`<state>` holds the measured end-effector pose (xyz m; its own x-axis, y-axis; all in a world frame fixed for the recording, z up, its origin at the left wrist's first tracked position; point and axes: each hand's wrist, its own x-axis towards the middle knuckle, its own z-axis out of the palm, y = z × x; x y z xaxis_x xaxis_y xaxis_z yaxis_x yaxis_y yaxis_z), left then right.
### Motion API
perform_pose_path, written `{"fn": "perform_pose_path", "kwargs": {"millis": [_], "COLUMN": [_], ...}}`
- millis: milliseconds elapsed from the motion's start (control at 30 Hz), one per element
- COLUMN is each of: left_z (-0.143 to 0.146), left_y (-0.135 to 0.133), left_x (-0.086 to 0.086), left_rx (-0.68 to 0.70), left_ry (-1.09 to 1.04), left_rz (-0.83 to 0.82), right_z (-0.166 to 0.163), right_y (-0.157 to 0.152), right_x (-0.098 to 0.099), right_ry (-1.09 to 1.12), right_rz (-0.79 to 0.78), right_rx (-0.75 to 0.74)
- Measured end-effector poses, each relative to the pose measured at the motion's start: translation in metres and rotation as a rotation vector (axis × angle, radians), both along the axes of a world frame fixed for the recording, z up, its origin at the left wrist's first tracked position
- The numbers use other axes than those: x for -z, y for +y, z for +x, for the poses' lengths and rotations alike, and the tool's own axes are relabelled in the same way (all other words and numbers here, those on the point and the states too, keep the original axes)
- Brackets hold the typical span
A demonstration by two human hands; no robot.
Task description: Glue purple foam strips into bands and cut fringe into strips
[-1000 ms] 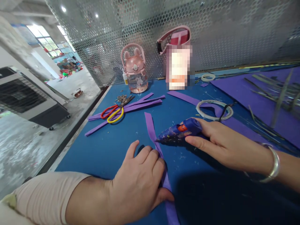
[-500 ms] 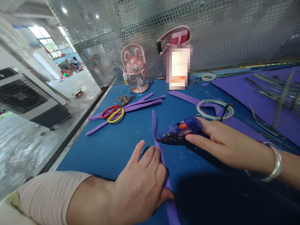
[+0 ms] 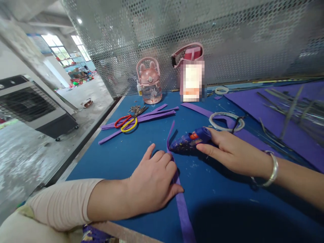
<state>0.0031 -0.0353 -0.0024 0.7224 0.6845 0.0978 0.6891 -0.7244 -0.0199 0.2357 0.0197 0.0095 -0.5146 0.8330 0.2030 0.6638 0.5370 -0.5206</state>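
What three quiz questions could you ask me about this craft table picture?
1. True or false: the right hand holds a blue glue gun.
2. The left hand presses on which thing? A) the red and yellow scissors B) a long purple foam strip C) the pink bunny-eared water bottle
3. Fill in: the glue gun's nozzle points at the purple ____.

Key: 1 true; 2 B; 3 strip.

Scissors [image 3: 126, 122] on strips [image 3: 141, 118], left of glue gun [image 3: 189, 141]; bottle [image 3: 150, 82] behind.
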Motion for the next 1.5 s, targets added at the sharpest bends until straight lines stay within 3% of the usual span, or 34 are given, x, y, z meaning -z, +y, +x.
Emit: {"fn": "perform_pose_path", "kwargs": {"millis": [500,700,867,1033,1200,1333,1400,1500], "left_z": [0.002,0.004,0.003,-0.002,-0.010,-0.011,-0.010,-0.004], "left_y": [-0.003,-0.004,-0.004,0.005,0.012,0.020,0.025,0.031], "left_x": [-0.005,-0.001,0.001,0.000,0.008,0.006,0.004,0.003], "left_rx": [-0.045,-0.064,-0.083,-0.081,-0.137,-0.319,-0.339,-0.306], "left_ry": [0.111,0.111,0.123,0.069,-0.150,-0.216,-0.218,-0.253], "left_rz": [0.028,0.040,0.020,-0.054,-0.094,-0.105,-0.129,-0.159], "right_z": [-0.013,0.002,0.032,0.061,0.071,0.057,0.038,0.001], "right_y": [0.012,0.019,0.029,0.046,0.051,0.036,0.022,-0.004], "right_x": [0.015,0.023,0.017,0.017,0.018,-0.004,-0.015,-0.022], "right_ry": [0.094,0.126,-0.093,-0.374,-0.533,-0.582,-0.592,-0.602], "right_rz": [0.099,0.258,0.352,0.378,0.308,0.331,0.318,0.172], "right_rx": [0.103,0.315,0.554,0.563,0.556,0.555,0.534,0.428]}}
